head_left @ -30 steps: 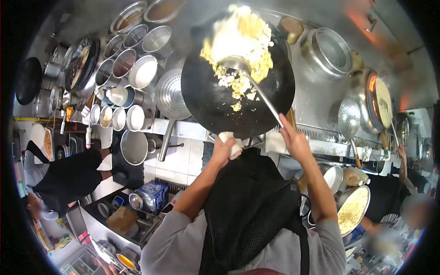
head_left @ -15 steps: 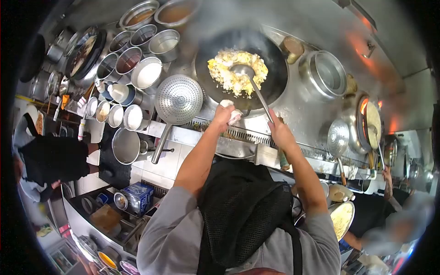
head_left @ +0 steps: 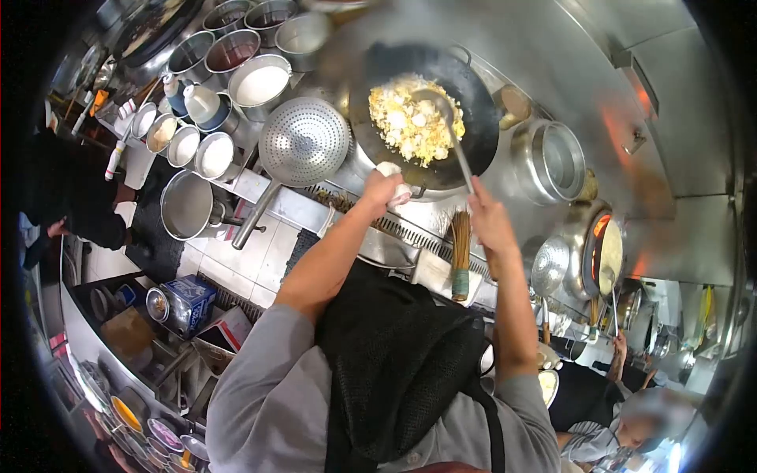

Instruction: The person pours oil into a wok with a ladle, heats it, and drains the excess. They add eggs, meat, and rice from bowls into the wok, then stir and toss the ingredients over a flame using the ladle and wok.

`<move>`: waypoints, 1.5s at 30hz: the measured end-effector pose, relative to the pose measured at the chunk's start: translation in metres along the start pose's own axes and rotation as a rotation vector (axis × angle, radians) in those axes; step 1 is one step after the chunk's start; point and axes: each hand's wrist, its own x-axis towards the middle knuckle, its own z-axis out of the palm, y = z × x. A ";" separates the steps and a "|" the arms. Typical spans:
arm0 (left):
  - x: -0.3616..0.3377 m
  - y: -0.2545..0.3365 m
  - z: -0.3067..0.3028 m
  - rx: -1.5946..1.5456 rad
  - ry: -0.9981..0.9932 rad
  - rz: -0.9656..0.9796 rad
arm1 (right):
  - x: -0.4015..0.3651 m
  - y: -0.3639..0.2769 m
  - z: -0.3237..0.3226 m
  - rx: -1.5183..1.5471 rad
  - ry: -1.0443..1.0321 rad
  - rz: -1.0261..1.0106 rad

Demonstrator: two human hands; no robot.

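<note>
Steel saucepan (head_left: 186, 206) way out on the left, well apart from the left hand (head_left: 382, 191); a white squeeze bottle (head_left: 202, 103) stands farther ahead, and a broad perforated skimmer (head_left: 303, 142) lies just left of that hand, handle slanting back toward the body. Here's the left hand, fingers curled closed around a pale cloth (head_left: 402, 195) right at the near edge of the black wok (head_left: 478, 130); what the cloth covers, you can't tell. Yellow and white food (head_left: 406, 118) sits heaped in the wok, ahead of the left hand and ahead and leftward of the right hand (head_left: 489, 213). A metal ladle (head_left: 460, 154) dips into its right side, and that right hand has its fingers closed on the handle. Bundled-stick brush (head_left: 460, 252) nearer the body, just below the right hand! Past it, a steel pot (head_left: 527, 154) ahead and to the right, then a second skimmer (head_left: 550, 266), and farthest right a co-worker's hand (head_left: 620, 343) on another long handle (head_left: 615, 314).
</note>
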 end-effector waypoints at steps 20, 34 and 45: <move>0.009 0.002 0.003 0.105 0.020 0.078 | -0.039 -0.001 0.020 -0.191 -0.030 0.063; 0.007 0.002 -0.009 0.131 -0.046 0.025 | -0.062 -0.069 -0.014 0.117 -0.016 0.195; 0.012 -0.002 -0.010 0.140 -0.009 0.050 | -0.059 -0.059 -0.008 0.037 0.010 0.013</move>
